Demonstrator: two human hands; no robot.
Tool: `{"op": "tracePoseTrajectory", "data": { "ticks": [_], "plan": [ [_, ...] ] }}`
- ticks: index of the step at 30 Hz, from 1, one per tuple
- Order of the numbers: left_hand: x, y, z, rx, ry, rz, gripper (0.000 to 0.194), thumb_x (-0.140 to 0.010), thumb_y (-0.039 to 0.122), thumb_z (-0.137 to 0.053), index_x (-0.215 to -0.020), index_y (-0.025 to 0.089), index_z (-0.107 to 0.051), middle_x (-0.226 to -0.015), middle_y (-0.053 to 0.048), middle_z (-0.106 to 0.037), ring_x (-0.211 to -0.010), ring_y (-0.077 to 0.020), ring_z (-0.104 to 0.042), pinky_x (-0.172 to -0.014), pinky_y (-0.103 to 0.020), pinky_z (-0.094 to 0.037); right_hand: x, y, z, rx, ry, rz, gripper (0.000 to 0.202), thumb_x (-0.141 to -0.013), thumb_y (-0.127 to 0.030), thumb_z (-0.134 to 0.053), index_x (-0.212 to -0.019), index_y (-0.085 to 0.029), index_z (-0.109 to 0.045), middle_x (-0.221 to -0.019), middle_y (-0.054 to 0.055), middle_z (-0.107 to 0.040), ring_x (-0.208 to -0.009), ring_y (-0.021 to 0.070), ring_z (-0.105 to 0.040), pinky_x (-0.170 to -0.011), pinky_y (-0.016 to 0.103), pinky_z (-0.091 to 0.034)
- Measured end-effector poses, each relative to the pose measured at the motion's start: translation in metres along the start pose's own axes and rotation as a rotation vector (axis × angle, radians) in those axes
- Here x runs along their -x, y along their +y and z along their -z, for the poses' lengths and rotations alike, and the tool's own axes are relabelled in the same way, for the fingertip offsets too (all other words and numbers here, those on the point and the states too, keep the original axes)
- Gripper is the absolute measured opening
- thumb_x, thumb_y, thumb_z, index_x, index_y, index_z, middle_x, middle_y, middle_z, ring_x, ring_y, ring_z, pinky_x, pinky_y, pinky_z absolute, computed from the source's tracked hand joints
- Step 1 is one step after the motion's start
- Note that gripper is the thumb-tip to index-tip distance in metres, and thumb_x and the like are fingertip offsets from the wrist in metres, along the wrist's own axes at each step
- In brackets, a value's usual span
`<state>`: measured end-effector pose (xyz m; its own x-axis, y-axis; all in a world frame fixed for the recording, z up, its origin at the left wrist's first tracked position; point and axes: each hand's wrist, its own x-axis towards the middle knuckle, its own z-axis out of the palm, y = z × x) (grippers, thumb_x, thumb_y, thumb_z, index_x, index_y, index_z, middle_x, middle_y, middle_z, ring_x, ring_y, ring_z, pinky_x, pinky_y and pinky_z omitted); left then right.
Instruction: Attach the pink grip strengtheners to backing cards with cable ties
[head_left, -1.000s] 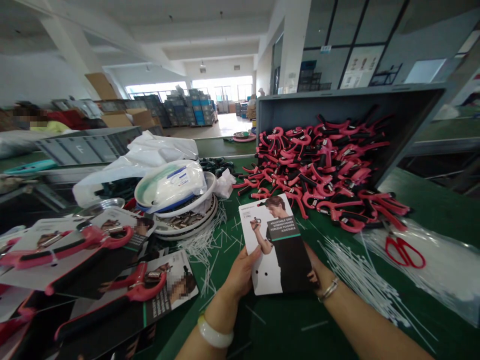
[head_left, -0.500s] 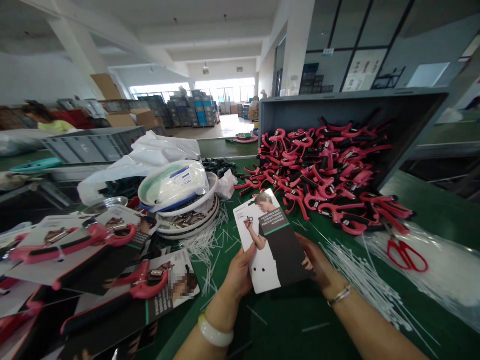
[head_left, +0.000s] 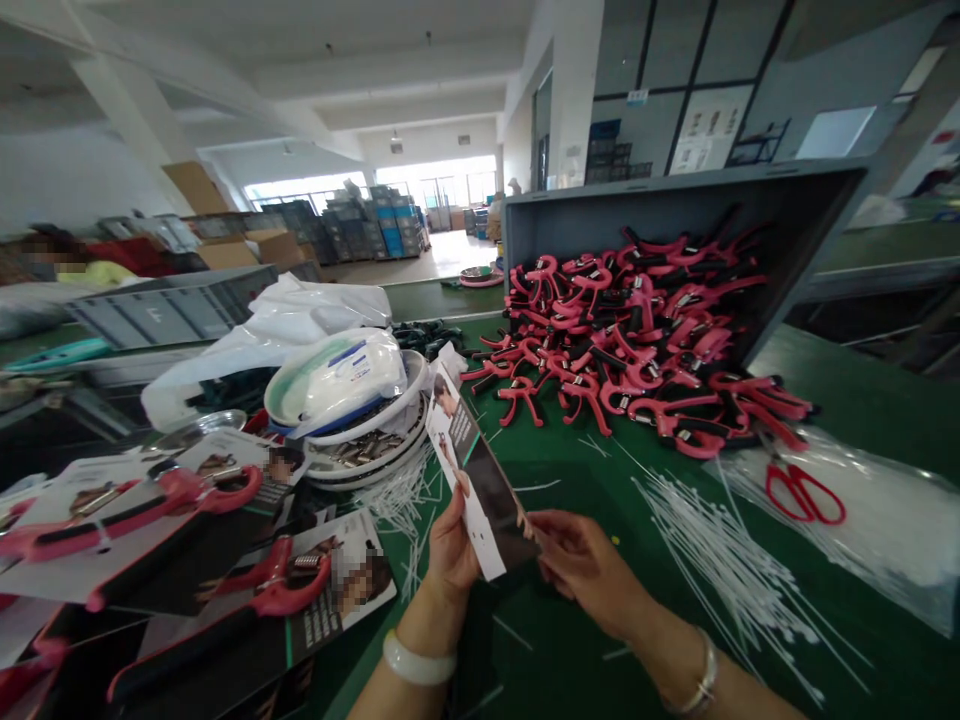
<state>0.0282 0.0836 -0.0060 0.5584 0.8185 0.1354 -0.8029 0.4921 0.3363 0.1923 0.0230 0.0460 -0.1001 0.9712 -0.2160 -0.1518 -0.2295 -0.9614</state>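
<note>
My left hand [head_left: 452, 548] grips the left edge of a printed packaging card [head_left: 491, 490], black and white with a green stripe. The card stands tilted, turned partly edge-on. My right hand [head_left: 592, 570] has its fingers bent together at the card's lower right edge; the fingertips are partly hidden there. To the right lies a bundle of white cable ties [head_left: 739, 570]. Beyond the card is a heap of pink and black hand grips [head_left: 637, 350]. On the left, a hand grip [head_left: 289, 585] lies fastened to a similar card.
A grey crate [head_left: 585, 215] lies on its side behind the heap. Red-handled scissors [head_left: 806, 492] rest on a clear plastic bag [head_left: 892, 530]. Stacked bowls [head_left: 300, 385] with a bag on top stand left of centre, loose ties beside them. A person [head_left: 97, 270] is far left.
The card has turned to nearly edge-on and shifted left with my left hand. My right hand has moved left and down, its fingers now showing at the card's edge.
</note>
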Motion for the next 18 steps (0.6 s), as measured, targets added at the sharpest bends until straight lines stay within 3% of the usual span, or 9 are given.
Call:
{"op": "tracePoseTrajectory", "data": {
  "ticks": [3,6,9,13,15,18],
  "plan": [
    [0.004,0.000,0.001,0.011,-0.016,-0.007,0.013,-0.083,0.021,-0.061,-0.091,0.022,-0.071,-0.091,0.001,-0.074,-0.090,-0.0127,-0.068,-0.081,-0.018,-0.050,-0.002,-0.006,-0.013,-0.132,0.063,0.013,0.049,-0.067,-0.055,-0.069,-0.097,-0.017,-0.065,-0.065,-0.002,-0.057,-0.047,0.0059,-0.041,-0.038,0.017,-0.022],
    [0.006,-0.001,0.005,-0.024,-0.005,-0.006,0.007,-0.080,0.020,-0.065,-0.085,0.020,-0.070,-0.086,0.002,-0.074,-0.089,-0.0127,-0.067,-0.083,-0.019,-0.049,-0.011,-0.014,-0.018,-0.221,0.186,0.048,0.042,-0.065,-0.053,-0.072,-0.083,-0.016,-0.067,-0.067,-0.001,-0.060,-0.048,0.0057,-0.042,-0.037,0.017,-0.021],
    [0.007,-0.003,0.010,-0.039,0.016,0.007,0.007,-0.078,0.019,-0.067,-0.085,0.018,-0.069,-0.083,0.000,-0.072,-0.085,-0.0137,-0.067,-0.079,-0.019,-0.050,-0.018,-0.023,-0.021,-0.339,0.255,0.064,0.037,-0.058,-0.046,-0.078,-0.074,-0.015,-0.065,-0.070,0.000,-0.062,-0.049,0.0049,-0.040,-0.036,0.016,-0.019],
    [0.008,-0.002,0.012,0.021,0.106,0.036,0.012,-0.076,0.015,-0.067,-0.086,0.020,-0.066,-0.075,0.003,-0.068,-0.069,-0.0079,-0.065,-0.068,-0.015,-0.049,-0.022,-0.031,-0.029,-0.519,0.254,0.047,0.044,-0.051,-0.037,-0.083,-0.085,-0.017,-0.064,-0.071,-0.001,-0.063,-0.050,0.0051,-0.042,-0.036,0.014,-0.019],
    [0.009,0.000,0.009,0.048,0.170,0.025,0.007,-0.077,0.018,-0.066,-0.083,0.022,-0.065,-0.071,0.004,-0.066,-0.061,-0.0062,-0.061,-0.059,-0.013,-0.045,-0.024,-0.033,-0.034,-0.487,0.215,0.026,0.043,-0.055,-0.035,-0.080,-0.090,-0.018,-0.063,-0.069,-0.002,-0.062,-0.049,0.0051,-0.042,-0.036,0.014,-0.019],
    [0.009,0.004,0.000,0.074,0.314,-0.017,0.002,-0.078,0.025,-0.066,-0.079,0.025,-0.064,-0.066,0.004,-0.064,-0.051,-0.0056,-0.054,-0.050,-0.014,-0.040,-0.026,-0.036,-0.039,-0.198,0.115,0.093,0.025,-0.068,-0.032,-0.070,-0.087,-0.017,-0.065,-0.067,-0.002,-0.063,-0.051,0.0073,-0.048,-0.041,0.017,-0.031]
  ]
}}
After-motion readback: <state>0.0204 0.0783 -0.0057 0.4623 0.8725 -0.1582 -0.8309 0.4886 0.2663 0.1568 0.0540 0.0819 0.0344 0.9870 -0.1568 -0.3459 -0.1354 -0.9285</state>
